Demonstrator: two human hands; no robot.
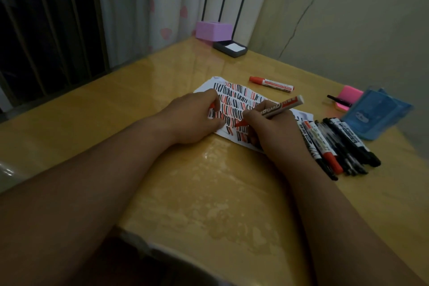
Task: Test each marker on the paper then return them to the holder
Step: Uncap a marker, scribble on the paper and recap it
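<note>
Ink could smear if my right hand (pixel 267 129) gripping the red-tipped white marker (pixel 282 105), or left hand (pixel 193 121) pinching its red cap (pixel 211 106), rubs the striped white paper (pixel 205 87).

Centre of frame: the right hand (pixel 271 132) grips a white-barrelled marker with a red tip (pixel 278 108), tip touching the white paper sheet covered in red and black strokes (pixel 234 90). The left hand (pixel 197 118) rests on the sheet's left part, pinching a small red cap (pixel 211 105). On the glossy yellow table (pixel 185 193), a capped red marker (pixel 271 84) lies above the sheet. A pile of black and red markers (pixel 336 144) lies at right, beside the translucent blue plastic holder (pixel 376 116).
</note>
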